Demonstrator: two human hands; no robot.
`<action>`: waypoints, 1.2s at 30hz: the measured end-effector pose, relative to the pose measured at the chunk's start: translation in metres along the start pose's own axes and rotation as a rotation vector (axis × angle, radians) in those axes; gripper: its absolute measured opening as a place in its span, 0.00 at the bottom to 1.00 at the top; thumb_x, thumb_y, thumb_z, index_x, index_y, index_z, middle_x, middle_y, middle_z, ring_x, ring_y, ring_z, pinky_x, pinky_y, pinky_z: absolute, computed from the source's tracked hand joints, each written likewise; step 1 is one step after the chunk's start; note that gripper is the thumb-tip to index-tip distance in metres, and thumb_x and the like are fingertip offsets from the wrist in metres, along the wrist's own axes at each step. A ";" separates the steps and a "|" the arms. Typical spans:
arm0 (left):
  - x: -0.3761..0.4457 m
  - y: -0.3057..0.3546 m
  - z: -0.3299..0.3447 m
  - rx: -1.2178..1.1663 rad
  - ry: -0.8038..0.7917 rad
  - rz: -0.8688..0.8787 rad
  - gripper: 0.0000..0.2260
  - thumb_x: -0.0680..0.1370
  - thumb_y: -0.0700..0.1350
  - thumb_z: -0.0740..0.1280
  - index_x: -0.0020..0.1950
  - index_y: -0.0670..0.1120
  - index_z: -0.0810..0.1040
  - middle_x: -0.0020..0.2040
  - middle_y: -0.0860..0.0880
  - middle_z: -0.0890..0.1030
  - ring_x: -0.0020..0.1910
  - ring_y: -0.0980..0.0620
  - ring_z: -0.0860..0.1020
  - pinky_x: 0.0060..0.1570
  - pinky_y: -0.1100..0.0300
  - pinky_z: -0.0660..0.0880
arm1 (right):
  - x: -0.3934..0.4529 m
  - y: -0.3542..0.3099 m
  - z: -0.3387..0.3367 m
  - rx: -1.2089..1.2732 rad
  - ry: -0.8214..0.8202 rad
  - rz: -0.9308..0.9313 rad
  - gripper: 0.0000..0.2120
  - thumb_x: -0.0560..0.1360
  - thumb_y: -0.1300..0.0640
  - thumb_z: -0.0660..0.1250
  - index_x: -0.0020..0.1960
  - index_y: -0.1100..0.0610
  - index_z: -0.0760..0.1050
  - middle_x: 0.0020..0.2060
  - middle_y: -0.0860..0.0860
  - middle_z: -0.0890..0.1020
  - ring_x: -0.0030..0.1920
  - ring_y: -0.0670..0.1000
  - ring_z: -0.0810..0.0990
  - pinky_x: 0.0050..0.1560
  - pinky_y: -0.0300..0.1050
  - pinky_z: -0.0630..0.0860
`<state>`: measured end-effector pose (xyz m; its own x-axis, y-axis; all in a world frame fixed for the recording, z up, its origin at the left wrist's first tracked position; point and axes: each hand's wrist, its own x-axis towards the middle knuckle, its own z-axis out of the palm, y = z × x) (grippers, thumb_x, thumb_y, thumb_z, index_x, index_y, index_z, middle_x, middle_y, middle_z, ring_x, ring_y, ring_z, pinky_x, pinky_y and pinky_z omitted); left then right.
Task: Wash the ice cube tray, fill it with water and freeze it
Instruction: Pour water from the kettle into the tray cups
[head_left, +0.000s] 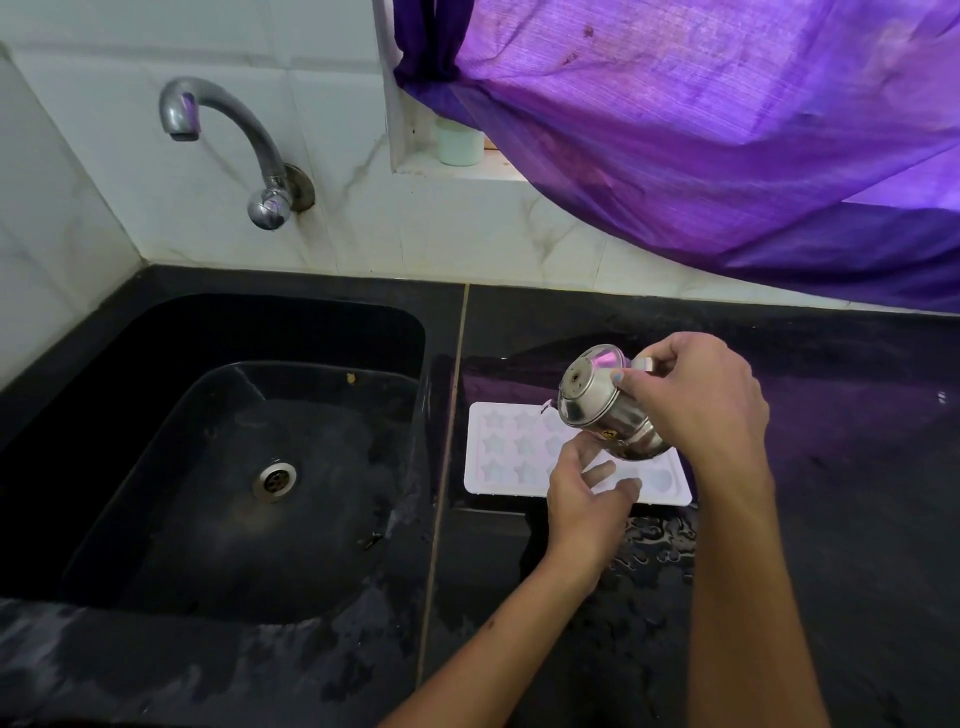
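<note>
Right hand (696, 400) gripping tilted steel cup (602, 410) over ice cube tray (498, 447), centre frame; left hand (587, 493) open beside; risk of overflow onto wet table (831, 519).

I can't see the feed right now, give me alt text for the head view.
The right hand tips a small steel pot over a white ice cube tray with star-shaped moulds on a wet black counter, the left hand open on the tray, right of a black sink.

I see shiny steel jug (605, 410), matt white plastic tray (498, 457), glossy wet black stone counter (831, 467), chrome tap (228, 140), thin purple cloth curtain (727, 130)
</note>
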<state>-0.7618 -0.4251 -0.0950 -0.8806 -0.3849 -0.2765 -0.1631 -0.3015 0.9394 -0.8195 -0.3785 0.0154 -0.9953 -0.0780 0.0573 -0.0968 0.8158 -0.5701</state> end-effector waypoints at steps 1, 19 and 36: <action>0.000 0.000 -0.001 0.003 -0.002 -0.001 0.23 0.74 0.34 0.68 0.64 0.52 0.70 0.62 0.54 0.74 0.59 0.55 0.76 0.57 0.60 0.76 | 0.000 0.000 0.000 -0.001 0.003 0.000 0.05 0.73 0.49 0.71 0.46 0.49 0.77 0.48 0.52 0.81 0.51 0.57 0.78 0.45 0.48 0.69; -0.002 0.003 -0.012 0.010 0.028 -0.001 0.24 0.74 0.35 0.67 0.67 0.51 0.70 0.62 0.54 0.76 0.57 0.55 0.77 0.43 0.71 0.74 | -0.005 0.006 -0.001 0.100 0.017 0.038 0.04 0.73 0.49 0.69 0.43 0.49 0.77 0.44 0.50 0.82 0.48 0.55 0.78 0.45 0.48 0.71; 0.002 0.004 -0.027 0.017 0.080 0.016 0.23 0.74 0.35 0.66 0.66 0.51 0.71 0.62 0.55 0.75 0.57 0.56 0.76 0.53 0.65 0.74 | -0.010 -0.022 0.018 0.049 -0.032 -0.013 0.06 0.72 0.48 0.70 0.44 0.47 0.74 0.46 0.50 0.81 0.50 0.56 0.78 0.49 0.51 0.73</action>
<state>-0.7522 -0.4509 -0.0976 -0.8452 -0.4579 -0.2758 -0.1572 -0.2802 0.9470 -0.8075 -0.4057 0.0124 -0.9935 -0.1071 0.0395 -0.1090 0.7854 -0.6093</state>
